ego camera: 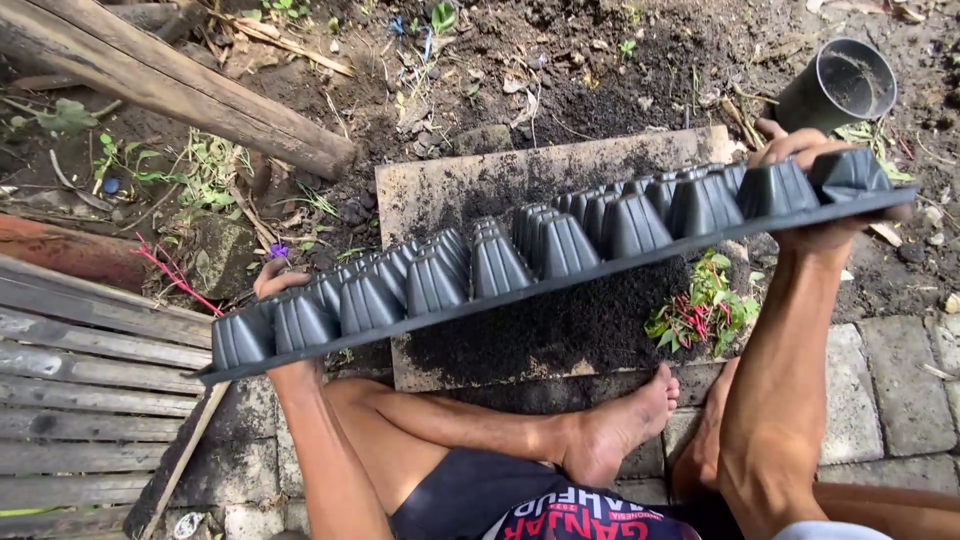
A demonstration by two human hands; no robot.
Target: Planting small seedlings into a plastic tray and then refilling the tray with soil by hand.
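A long black plastic seedling tray [560,250] is held upside down in the air, its tapered cells pointing up and away from me. My left hand [275,280] grips the tray's left end, fingers curled over the far edge. At the raised right end, my right hand [800,150] holds the tray with fingers over the top and palm beneath. Below the tray lies a flat board [450,190] covered with dark soil [560,330].
A small pile of green and red seedlings [700,310] lies on the board's right side. A black plastic pot [840,85] lies at the upper right. A thick wooden log [170,85] crosses the upper left; wooden slats [90,390] sit at left. My bare foot [620,425] rests on paving stones.
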